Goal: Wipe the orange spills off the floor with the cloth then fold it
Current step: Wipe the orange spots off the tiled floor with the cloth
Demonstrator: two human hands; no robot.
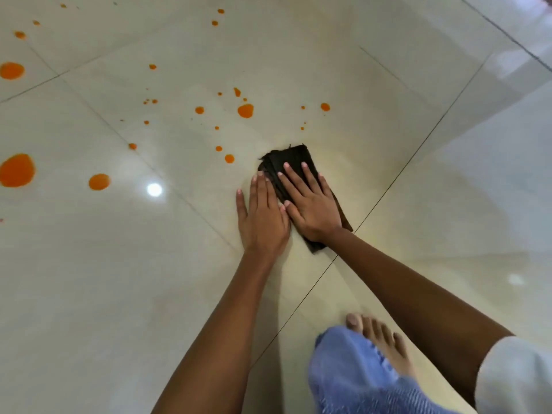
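A dark folded cloth [294, 158] lies flat on the glossy cream tile floor [373, 121]. My right hand [310, 204] presses flat on top of it, fingers spread. Just left of the cloth, my left hand [263, 215] rests flat on the tile, its fingertips touching the cloth's left edge. Orange spills dot the floor beyond and to the left: a small drop [229, 158] close to the cloth, a bigger blob [245, 110] farther off, and large puddles [16, 170] at the left edge.
My bare foot [379, 339] and blue trouser leg [352, 375] sit at the bottom right, with a white sleeve [513, 377] in the corner. Dark grout lines cross the tiles. A ceiling light reflects off the floor [154, 189].
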